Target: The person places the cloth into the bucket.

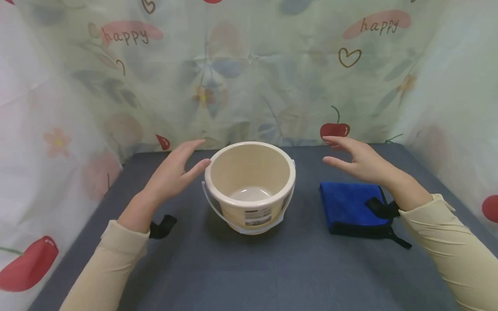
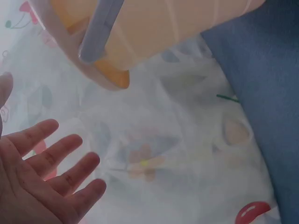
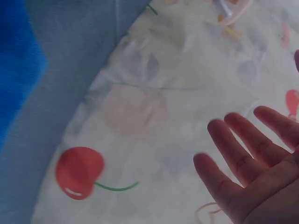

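Note:
A cream plastic bucket [image 1: 250, 172] stands upright on the dark cloth, its pale handle [image 1: 249, 231] hanging down in front and a printed label on its side. My left hand [image 1: 171, 175] is held up just left of the bucket's rim, fingers spread, holding nothing. In the left wrist view the left palm [image 2: 37, 182] faces the bucket with the fingers apart. My right hand [image 1: 359, 160] hovers above a blue folded cloth item with black edging [image 1: 350, 203], fingers extended. The right wrist view also shows the right hand [image 3: 257, 172] with nothing in it.
A dark grey-blue cloth [image 1: 249, 272] covers the table. Patterned curtains [image 1: 249, 73] with cherries, flowers and the word happy hang behind and on both sides. Black straps [image 1: 163, 226] hang at both wrists, and a black strap end [image 1: 400, 242] sticks out from the blue item.

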`<state>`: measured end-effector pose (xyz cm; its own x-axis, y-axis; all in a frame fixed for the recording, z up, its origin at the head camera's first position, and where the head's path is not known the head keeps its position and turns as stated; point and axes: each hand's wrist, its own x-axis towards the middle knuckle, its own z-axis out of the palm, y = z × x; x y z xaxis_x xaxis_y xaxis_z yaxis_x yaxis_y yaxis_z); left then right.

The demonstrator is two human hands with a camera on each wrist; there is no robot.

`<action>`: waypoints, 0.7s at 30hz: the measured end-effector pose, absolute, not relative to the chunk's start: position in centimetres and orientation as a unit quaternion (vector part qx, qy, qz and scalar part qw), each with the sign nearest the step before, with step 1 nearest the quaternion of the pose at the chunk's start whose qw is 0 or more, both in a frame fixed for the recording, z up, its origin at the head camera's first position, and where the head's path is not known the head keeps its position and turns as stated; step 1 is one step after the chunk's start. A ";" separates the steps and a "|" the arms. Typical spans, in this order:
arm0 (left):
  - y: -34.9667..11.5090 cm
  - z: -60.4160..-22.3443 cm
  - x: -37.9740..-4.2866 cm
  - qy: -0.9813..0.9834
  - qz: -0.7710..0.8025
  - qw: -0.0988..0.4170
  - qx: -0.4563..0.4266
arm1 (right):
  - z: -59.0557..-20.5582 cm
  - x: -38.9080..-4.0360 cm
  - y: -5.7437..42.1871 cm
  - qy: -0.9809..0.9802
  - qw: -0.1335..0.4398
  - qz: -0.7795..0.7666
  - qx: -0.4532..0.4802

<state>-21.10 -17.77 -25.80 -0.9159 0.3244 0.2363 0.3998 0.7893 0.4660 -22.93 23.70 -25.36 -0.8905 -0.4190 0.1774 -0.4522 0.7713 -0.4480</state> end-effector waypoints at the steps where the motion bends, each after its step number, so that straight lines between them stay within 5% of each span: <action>1: -17.8 -26.0 -21.1 -0.941 -0.270 0.069 -0.191 | -25.6 -23.0 23.9 -0.940 0.032 0.247 0.233; 12: -17.7 -28.1 -21.5 -0.921 -0.332 0.072 -0.191 | -29.4 -24.6 25.9 -0.946 -0.009 0.272 0.177; 21: -17.5 -29.2 -21.4 -0.918 -0.336 0.071 -0.201 | -32.4 -25.7 26.9 -0.928 -0.096 0.330 0.143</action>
